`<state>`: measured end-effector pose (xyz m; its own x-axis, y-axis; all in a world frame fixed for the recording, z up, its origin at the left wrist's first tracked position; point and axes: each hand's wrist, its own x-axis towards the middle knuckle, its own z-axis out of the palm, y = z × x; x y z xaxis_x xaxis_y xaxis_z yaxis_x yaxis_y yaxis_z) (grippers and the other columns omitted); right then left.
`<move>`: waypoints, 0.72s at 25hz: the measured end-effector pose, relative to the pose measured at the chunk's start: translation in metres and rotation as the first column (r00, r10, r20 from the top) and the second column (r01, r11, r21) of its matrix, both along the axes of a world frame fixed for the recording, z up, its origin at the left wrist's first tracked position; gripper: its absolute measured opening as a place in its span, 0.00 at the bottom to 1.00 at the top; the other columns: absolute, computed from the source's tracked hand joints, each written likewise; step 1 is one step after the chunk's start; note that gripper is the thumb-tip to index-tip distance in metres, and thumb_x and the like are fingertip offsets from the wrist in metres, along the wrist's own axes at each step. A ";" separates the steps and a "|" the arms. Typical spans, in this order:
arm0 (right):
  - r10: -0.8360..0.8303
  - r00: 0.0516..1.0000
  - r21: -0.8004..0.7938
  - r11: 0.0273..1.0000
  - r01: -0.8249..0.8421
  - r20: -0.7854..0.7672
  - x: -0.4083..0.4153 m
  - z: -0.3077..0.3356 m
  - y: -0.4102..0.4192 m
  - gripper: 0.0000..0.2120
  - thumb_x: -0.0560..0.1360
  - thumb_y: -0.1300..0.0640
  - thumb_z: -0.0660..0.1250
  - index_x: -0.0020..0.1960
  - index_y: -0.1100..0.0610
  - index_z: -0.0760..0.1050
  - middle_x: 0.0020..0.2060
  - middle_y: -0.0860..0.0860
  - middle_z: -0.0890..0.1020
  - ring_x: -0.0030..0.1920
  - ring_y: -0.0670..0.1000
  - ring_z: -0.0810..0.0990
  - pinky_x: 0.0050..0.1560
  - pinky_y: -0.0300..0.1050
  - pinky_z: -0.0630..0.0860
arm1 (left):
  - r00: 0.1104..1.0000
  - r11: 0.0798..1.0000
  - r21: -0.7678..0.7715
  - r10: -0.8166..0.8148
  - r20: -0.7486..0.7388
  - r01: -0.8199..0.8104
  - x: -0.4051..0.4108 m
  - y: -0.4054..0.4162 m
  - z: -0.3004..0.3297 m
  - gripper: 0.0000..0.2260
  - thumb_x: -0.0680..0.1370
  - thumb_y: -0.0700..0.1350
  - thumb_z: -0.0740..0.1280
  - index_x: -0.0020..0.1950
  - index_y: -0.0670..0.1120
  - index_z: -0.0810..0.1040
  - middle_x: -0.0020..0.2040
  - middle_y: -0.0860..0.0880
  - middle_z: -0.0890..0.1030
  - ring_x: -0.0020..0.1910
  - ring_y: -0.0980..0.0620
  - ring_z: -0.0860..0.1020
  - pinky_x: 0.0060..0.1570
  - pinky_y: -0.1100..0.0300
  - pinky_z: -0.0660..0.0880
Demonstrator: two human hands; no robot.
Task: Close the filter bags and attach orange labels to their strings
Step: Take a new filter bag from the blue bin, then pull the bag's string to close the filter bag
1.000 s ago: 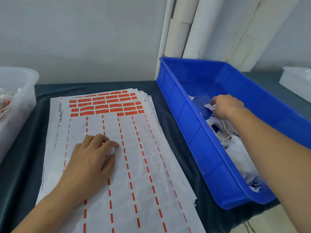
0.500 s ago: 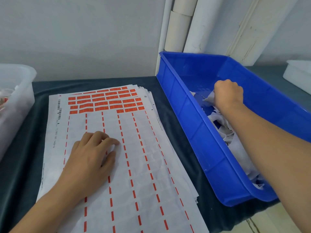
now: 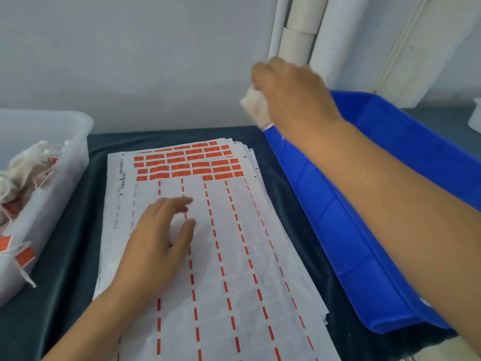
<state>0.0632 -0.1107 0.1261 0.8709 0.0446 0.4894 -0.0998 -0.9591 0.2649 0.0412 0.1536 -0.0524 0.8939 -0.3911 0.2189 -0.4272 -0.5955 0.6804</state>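
My right hand is raised above the near-left corner of the blue bin and grips a white filter bag. My left hand hovers just over the stack of label sheets, fingers loosely spread, holding nothing. Several rows of orange labels remain at the far end of the top sheet; the rest of the sheet is peeled backing with orange dashes. The bin's inside is hidden behind my right forearm.
A clear plastic tub at the left holds several white bags with orange tags on strings. White pipes stand against the wall behind the bin. A dark cloth covers the table. Another white container sits at the far right edge.
My right hand has lifted out of the blue bin, up and to the left, with a white filter bag. My left hand has raised its fingers off the sheet.
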 end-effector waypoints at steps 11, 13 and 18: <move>0.633 0.715 0.725 0.637 -0.264 -0.297 0.012 -0.101 0.114 0.06 0.82 0.51 0.69 0.57 0.48 0.82 0.46 0.43 0.83 0.46 0.44 0.81 0.49 0.43 0.77 | 0.988 0.922 -0.384 -0.012 -0.152 -0.048 0.023 0.015 -0.001 0.05 0.83 0.50 0.68 0.54 0.61 0.81 0.47 0.63 0.84 0.48 0.62 0.83 0.42 0.72 0.76; 0.595 0.786 0.813 0.535 -0.229 -0.170 0.014 -0.110 0.107 0.11 0.81 0.45 0.69 0.62 0.44 0.78 0.44 0.42 0.83 0.45 0.43 0.82 0.47 0.41 0.78 | 0.986 0.910 -0.401 0.038 -0.164 -0.102 0.023 0.015 0.000 0.12 0.83 0.47 0.68 0.44 0.62 0.82 0.39 0.62 0.84 0.41 0.62 0.82 0.38 0.72 0.75; 0.455 0.891 0.933 0.319 -0.169 0.005 -0.003 -0.155 0.096 0.08 0.80 0.44 0.68 0.57 0.43 0.81 0.47 0.38 0.83 0.50 0.41 0.81 0.46 0.32 0.77 | 0.965 0.825 -0.526 0.079 -0.251 -0.205 0.023 0.017 -0.002 0.06 0.84 0.49 0.68 0.53 0.55 0.86 0.49 0.61 0.87 0.50 0.59 0.85 0.41 0.71 0.79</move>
